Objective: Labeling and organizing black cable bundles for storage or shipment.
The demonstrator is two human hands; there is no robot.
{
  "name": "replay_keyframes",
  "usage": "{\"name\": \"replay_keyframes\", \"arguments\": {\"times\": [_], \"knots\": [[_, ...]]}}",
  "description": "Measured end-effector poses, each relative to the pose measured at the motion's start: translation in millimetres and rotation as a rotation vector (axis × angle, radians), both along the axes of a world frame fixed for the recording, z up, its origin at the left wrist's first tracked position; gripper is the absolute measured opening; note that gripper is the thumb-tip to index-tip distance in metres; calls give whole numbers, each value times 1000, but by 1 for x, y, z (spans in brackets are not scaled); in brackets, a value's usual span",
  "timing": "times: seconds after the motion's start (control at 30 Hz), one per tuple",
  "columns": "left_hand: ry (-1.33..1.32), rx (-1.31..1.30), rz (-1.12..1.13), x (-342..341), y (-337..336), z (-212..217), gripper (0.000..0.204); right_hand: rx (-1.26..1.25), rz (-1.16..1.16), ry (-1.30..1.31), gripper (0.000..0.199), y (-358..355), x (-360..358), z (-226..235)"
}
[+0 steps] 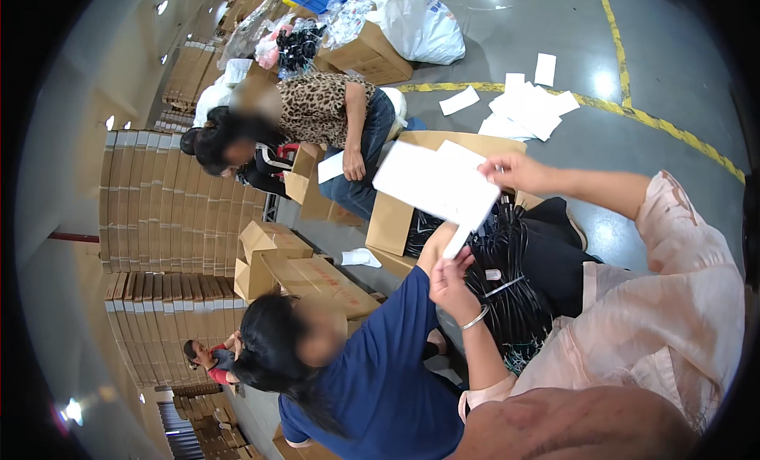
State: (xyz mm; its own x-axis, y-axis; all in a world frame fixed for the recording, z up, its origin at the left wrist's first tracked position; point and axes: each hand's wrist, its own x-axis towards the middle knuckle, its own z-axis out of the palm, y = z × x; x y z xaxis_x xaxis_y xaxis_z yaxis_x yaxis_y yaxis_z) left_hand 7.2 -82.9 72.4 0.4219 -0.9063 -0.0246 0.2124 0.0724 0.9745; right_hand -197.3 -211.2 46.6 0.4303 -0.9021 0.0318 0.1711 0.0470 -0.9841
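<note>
A: What are the fingers doing?
B: The right hand (513, 172) pinches the white sheet's (437, 184) far corner; the left hand (451, 284), fingers curled, pinches its lower tip.
A: How does the sheet lie?
B: It hangs above an open box (396, 222) of black cables (507, 278), long axis running upper left to lower right.
A: Anything crowding in?
B: A blue-sleeved arm (412, 302) touches the left hand; loose papers (526, 108) lie on the floor beyond.

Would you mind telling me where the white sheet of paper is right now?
In the head view, the white sheet is centre frame, held up by the right hand and left hand, above the open cardboard box of black cables.
</note>
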Motion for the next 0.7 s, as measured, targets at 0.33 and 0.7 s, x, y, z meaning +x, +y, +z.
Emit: {"name": "replay_keyframes", "arguments": {"times": [0.33,0.7], "knots": [[3,96,29,16,16,-24,21,278,-382,340,14,-122,-6,-196],[-18,162,-63,17,15,-41,20,518,-310,654,21,-99,-13,-254]]}}
